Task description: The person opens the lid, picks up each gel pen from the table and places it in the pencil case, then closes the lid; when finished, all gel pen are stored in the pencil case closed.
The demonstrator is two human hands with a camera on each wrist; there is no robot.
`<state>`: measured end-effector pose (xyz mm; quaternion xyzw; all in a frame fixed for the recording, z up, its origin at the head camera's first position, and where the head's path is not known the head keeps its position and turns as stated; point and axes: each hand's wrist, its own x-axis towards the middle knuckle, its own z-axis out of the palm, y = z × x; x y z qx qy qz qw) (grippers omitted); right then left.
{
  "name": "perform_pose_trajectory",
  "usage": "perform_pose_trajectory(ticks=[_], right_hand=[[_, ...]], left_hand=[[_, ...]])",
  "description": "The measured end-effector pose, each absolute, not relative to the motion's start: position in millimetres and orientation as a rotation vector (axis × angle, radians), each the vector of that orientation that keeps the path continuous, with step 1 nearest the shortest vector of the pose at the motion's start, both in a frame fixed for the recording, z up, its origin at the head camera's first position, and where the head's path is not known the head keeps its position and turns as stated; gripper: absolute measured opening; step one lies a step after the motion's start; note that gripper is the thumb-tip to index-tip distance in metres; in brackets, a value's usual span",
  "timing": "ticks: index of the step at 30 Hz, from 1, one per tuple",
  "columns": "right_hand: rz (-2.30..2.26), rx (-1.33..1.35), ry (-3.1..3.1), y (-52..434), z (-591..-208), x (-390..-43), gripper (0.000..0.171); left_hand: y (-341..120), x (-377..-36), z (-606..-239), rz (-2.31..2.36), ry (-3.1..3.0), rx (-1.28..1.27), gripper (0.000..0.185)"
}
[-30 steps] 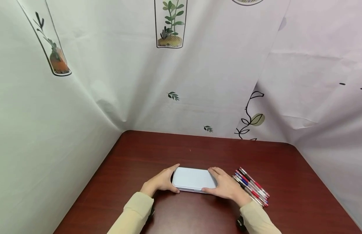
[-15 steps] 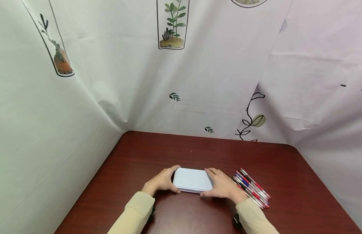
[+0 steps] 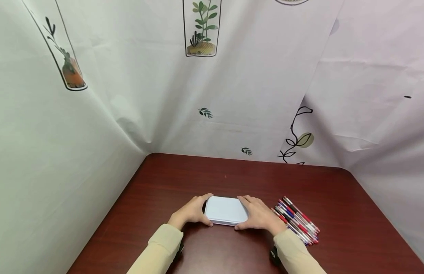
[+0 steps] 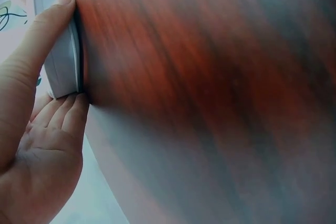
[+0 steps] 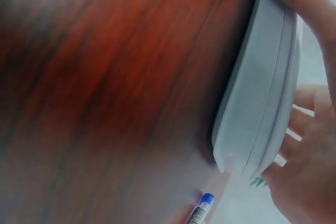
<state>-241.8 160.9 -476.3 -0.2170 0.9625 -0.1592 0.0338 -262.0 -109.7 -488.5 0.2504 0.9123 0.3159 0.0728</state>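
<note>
A pale blue flat case point(image 3: 226, 210) with rounded corners lies on the table, its long side facing me. A thin seam runs along the side of the case point(image 5: 262, 85) in the right wrist view. My left hand point(image 3: 191, 211) grips its left end, thumb at the front edge and fingers round the end and back. At the opposite end, my right hand point(image 3: 261, 215) holds it with the thumb on the front side and fingertips on the far top edge. The palm of the left hand point(image 4: 44, 153) shows below the case in the left wrist view.
Several pens point(image 3: 297, 220) with red, blue and black caps lie in a bunch to the right of my right hand. The dark red wooden table point(image 3: 184, 173) is bordered at back and sides by a white plant-print cloth point(image 3: 253, 95).
My right hand has moved a little left, covering more of the case's right end. The left hand keeps its hold. The pens stay where they were, with a slight shift of the head view.
</note>
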Motion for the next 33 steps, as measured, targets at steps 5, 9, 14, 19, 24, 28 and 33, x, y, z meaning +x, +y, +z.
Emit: perform_pose_trajectory(ticks=[5,9,14,19,24,28,33], right_hand=[[-0.485,-0.721,2.955,159.2,-475.2,-247.0,0.107],[-0.549,-0.749,2.953,159.2,-476.5,-250.7,0.103],[-0.648,-0.823,2.924,161.1,-480.8,-254.9,0.097],[-0.669,-0.848,2.925,164.2,-480.5,-256.3,0.096],[-0.655,-0.827,2.921,165.4,-476.7,-257.4,0.096],[-0.639,-0.834,2.908,164.6,-473.5,-260.4,0.098],[-0.594,-0.845,2.879,163.9,-472.5,-262.1,0.101]], left_hand=[[-109.7,-262.8,-487.4,0.933,2.755,0.759,0.095],[-110.0,-262.0,-486.4,0.947,2.749,0.755,0.093],[-111.1,-259.9,-486.6,0.939,2.755,0.765,0.090],[-109.1,-261.0,-487.5,0.921,2.776,0.812,0.086],[-107.6,-263.8,-487.1,0.939,2.763,0.803,0.085],[-108.7,-265.3,-487.2,0.948,2.765,0.793,0.084],[-110.5,-263.0,-488.6,0.963,2.755,0.784,0.082]])
